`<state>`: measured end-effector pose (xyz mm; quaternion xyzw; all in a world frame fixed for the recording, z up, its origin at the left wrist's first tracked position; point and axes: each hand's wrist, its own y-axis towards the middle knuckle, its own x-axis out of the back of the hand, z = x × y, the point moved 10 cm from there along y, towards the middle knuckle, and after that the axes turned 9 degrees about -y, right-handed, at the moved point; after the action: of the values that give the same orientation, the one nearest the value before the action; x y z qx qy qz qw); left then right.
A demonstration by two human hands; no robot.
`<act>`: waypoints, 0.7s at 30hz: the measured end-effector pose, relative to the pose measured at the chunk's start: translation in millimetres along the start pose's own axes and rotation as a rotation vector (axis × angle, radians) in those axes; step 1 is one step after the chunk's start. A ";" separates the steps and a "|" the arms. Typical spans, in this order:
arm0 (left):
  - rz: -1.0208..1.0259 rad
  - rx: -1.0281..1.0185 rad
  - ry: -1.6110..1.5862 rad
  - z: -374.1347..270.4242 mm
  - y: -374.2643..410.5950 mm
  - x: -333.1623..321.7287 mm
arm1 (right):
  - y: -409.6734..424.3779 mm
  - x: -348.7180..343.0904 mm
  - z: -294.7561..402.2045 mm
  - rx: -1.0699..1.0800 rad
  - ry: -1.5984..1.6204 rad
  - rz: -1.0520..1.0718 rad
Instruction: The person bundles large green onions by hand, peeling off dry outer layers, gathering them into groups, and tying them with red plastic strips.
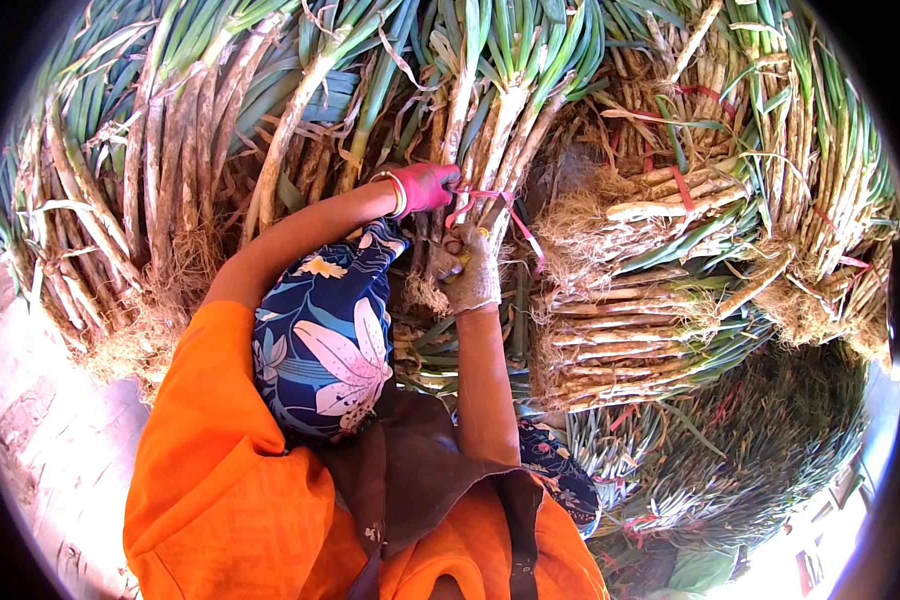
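Note:
In the head view's middle, a pink tie [487, 194] lies around the pale stalks of a bundle of green onions [504, 127]. My left hand [422, 187], in a pink glove with a bangle at the wrist, is closed on the tie's left part beside the stalks. My right hand [471, 266], in a dirty pale knitted glove, is bent at the lower stalks, just below the tie; a dark blade-like piece shows above it, and I cannot tell what its fingers hold. A loose tie end hangs to the right. Hairy roots [425, 292] show below the hands.
Unwashed green onions [187, 142] stand upright at the left and back. Tied bundles [622, 337] lie stacked at the right, roots towards me. More bundles [735, 450] with green tops lie at the lower right. My knee in flowered cloth [330, 337] is close below my left forearm.

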<state>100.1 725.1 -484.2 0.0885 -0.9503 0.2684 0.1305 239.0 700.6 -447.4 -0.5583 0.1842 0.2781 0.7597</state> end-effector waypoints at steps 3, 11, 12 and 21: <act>0.020 -0.007 -0.010 6.7 5.5 -3.3 | -3.7 20.6 22.4 0.190 -0.353 -0.224; 0.049 -0.114 -0.080 6.0 8.5 -5.2 | 13.2 -18.7 -0.7 -0.111 0.135 0.122; 0.067 -0.144 -0.092 1.5 7.9 -5.3 | 19.4 -20.8 -5.9 -0.145 0.281 0.177; 0.103 -0.091 -0.307 11.6 -1.4 -14.4 | -5.7 -14.5 20.6 0.059 -0.085 -0.224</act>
<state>111.8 719.2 -497.2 0.0738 -0.9736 0.2146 -0.0264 230.6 715.8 -428.2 -0.5404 0.0966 0.2094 0.8092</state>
